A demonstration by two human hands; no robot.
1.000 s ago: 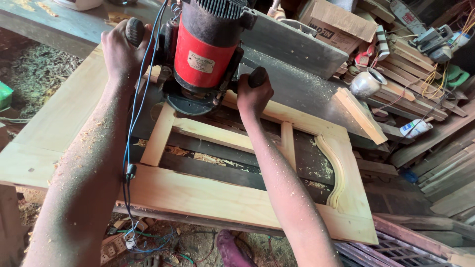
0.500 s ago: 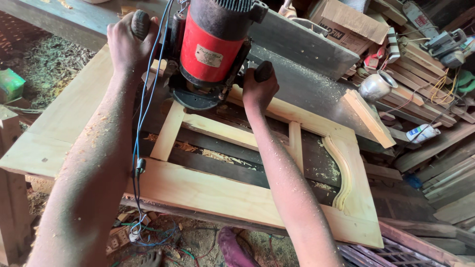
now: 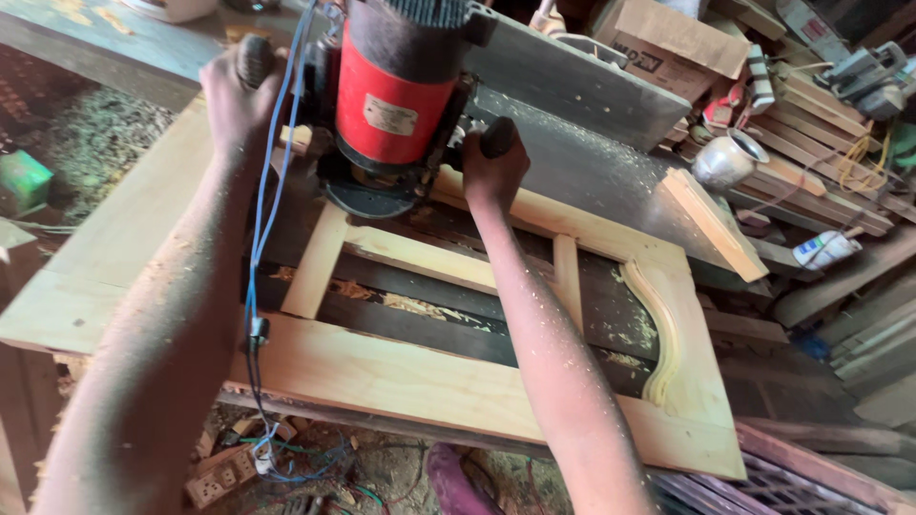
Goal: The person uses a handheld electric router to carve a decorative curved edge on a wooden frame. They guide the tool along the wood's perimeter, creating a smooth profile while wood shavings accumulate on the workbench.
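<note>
One router (image 3: 391, 100), red-bodied with a dark top and black base, sits on one pale wooden frame (image 3: 401, 372). Two hands work it. The left hand (image 3: 234, 91) is clenched around the router's left knob (image 3: 254, 57); the right hand (image 3: 491, 172) is clenched around the right knob (image 3: 498, 135), of which only a dark tip shows above the fingers. Both forearms are dusted with sawdust.

The frame lies flat across the bench, the router standing on its far rail near the left upright. Three bars cross the opening: two uprights and one horizontal piece between them. A curved moulding (image 3: 663, 334) runs along the inner right edge. One blue cord (image 3: 262, 219) hangs from the router down past the left arm to the floor.

The router's top is cut off by the upper edge, and its bit is hidden under the base. The frame's near right corner runs close to the bottom edge.

A small pale rectangular label sits on the router's red body. At top right, one cardboard box (image 3: 668, 43) with dark print, one metal pot (image 3: 725, 157), one white tube (image 3: 825, 250) and a heap of wood strips (image 3: 811, 143), too jumbled to count.
</note>
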